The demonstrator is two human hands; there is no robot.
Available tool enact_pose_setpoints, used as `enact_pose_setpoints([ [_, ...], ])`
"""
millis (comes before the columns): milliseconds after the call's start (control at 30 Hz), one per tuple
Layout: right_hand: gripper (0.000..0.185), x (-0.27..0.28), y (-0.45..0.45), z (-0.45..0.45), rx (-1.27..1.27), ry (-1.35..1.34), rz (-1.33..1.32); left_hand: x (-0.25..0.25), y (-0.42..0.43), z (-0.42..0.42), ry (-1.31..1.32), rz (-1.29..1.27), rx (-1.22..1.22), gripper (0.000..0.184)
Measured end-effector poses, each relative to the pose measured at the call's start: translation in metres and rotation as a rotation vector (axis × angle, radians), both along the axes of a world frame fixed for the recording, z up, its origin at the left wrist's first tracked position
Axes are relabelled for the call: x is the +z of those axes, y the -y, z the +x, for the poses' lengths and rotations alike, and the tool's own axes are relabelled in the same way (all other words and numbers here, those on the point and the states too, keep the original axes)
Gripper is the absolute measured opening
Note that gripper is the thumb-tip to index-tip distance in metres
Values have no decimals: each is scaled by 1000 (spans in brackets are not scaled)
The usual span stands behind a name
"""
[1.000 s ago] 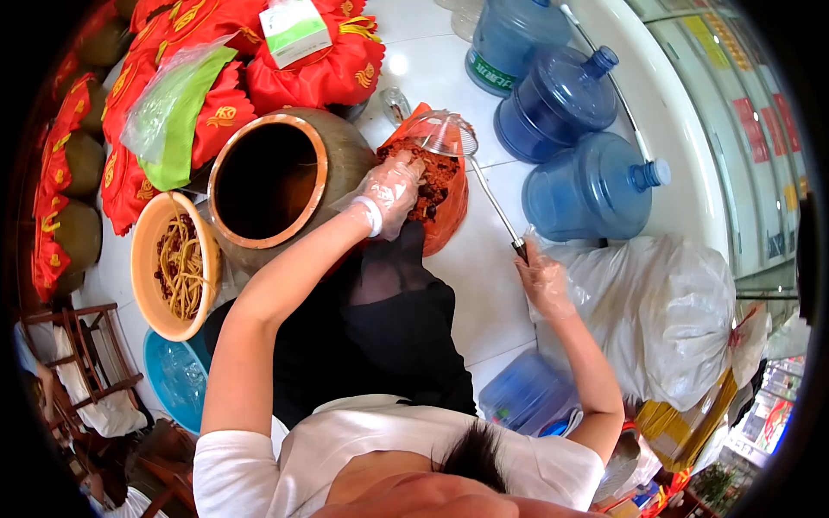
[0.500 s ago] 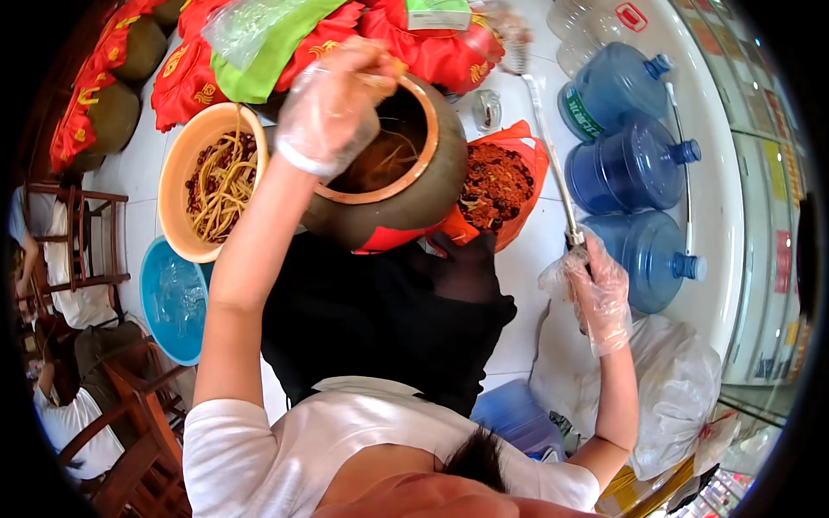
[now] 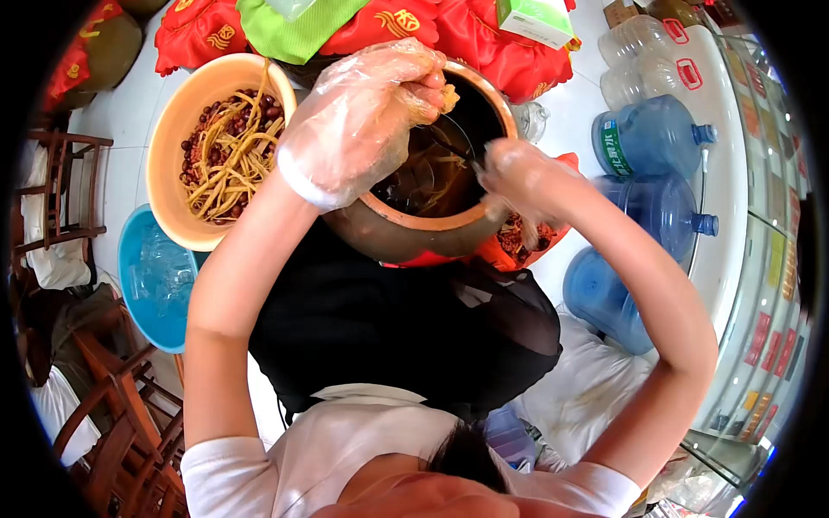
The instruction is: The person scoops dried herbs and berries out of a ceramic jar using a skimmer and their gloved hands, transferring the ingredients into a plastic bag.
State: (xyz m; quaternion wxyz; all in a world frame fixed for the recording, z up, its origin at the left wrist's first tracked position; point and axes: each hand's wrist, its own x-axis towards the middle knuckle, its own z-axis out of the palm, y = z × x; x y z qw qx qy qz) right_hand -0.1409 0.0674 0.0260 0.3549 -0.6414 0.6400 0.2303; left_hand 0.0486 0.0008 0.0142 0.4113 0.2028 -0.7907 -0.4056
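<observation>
My left hand, in a clear plastic glove, is held over the left rim of the brown clay jar. Its fingers are bent together, with yellowish bits at the fingertips; what they hold I cannot make out. At the jar's right rim my right hand, gloved and blurred, grips the dark handle of the strainer, whose head is inside the jar and hard to see. Dark liquid with pale strips shows in the jar. Red seasoning in a red bag lies partly behind my right hand.
An orange basin of strips and dark red fruits stands left of the jar, above a blue basin. Red cloth covers and a green-white box are behind. Blue water bottles line the right. Wooden chairs stand at left.
My right hand has swung from the right side to the jar, and the strainer's head has gone into it. My left hand first left the red bag, then stayed over the jar. The view has shifted.
</observation>
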Motion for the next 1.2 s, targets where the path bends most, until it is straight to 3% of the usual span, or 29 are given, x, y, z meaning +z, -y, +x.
enact_pose_setpoints([
  [33,23,-12,13,7,26,-34,-143,-2,3,2,37,-12,-10,22],
  [100,23,-35,37,13,145,1,-143,-19,10,7,-168,126,-51,25],
  [233,23,-65,67,20,271,-311,-140,-30,18,21,-52,246,-112,32],
  [300,26,-70,68,24,284,-333,-223,-26,15,21,-36,56,-105,30],
  [400,37,-66,69,38,396,-654,-139,-13,10,15,34,-59,-91,31],
  [567,33,-84,67,27,393,-619,-42,-20,10,13,11,-24,-92,30],
  [633,31,-98,64,24,460,-597,-68,-27,9,14,-164,331,-131,28],
  [667,31,-102,65,27,405,-559,-60,-27,9,14,-163,329,-133,28],
  [733,31,-105,64,27,341,-520,-56,-24,8,14,-44,-39,-46,30],
  [800,38,-99,61,25,519,-382,-213,-27,14,21,-73,-13,-112,31],
  [900,34,-89,66,39,439,-306,-36,-27,16,27,-115,39,-203,35],
  [1033,28,-115,61,23,334,-250,-41,-21,13,30,-98,32,-163,37],
  [1067,25,-124,61,22,560,-305,17,-24,15,30,-103,26,-167,37],
  [1100,25,-135,66,24,558,-312,15,-28,18,29,-141,50,-196,37],
  [1133,25,-147,75,29,899,-332,277,-31,19,30,-176,77,-224,37],
  [1200,25,-163,79,23,951,-363,352,-24,13,29,-176,86,-212,35],
])
